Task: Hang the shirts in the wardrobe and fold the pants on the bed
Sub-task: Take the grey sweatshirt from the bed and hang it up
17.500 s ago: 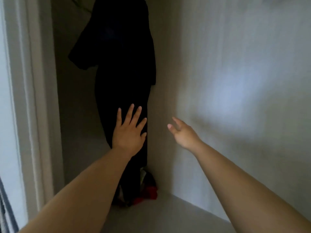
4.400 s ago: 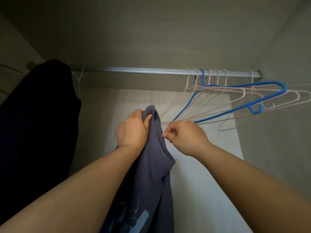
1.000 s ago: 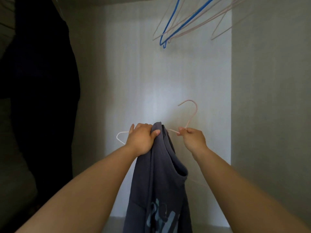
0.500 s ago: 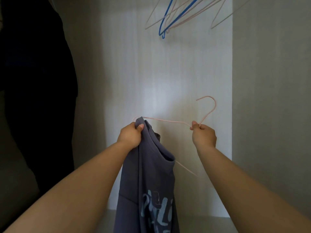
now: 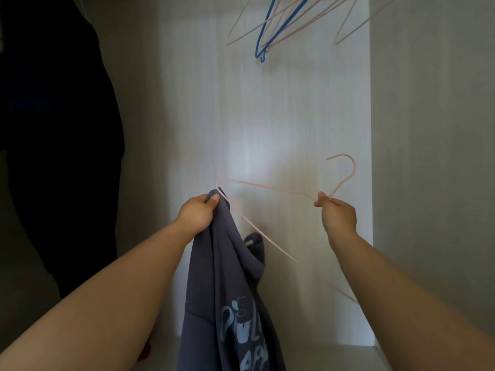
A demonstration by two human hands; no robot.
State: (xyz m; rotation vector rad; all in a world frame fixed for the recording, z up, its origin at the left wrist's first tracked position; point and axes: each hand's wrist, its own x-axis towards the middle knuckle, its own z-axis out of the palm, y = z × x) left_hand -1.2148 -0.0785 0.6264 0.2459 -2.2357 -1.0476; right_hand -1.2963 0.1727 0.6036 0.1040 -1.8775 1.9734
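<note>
My left grip [image 5: 198,214] is clamped on the top edge of a slate-grey cotton T-shirt with a pale blue printed design [image 5: 227,285], thumb pressed over the bunched fabric. The shirt hangs straight down from it in front of the pale wood-grain back wall of the wardrobe [image 5: 267,116], and its lower part runs out of the bottom of the view. My right grip [image 5: 338,214] is closed round the neck of a thin pale pink wire hanger [image 5: 267,188], pinching it just below the hook, which curls up above my knuckles. One shoulder of that hanger runs leftwards to my left thumb, where its corner meets the shirt's top edge. Its lower wire slants down to the right past the shirt's neck opening; I cannot tell whether the corner is inside the fabric. Both my forearms are bare and held out well apart. Above, a blue wire hanger [image 5: 263,36] and several more pale pink hangers [image 5: 294,25] dangle from out of view. On the left hangs a long black garment [image 5: 59,129], reaching far down the wardrobe's shadowed side.
</note>
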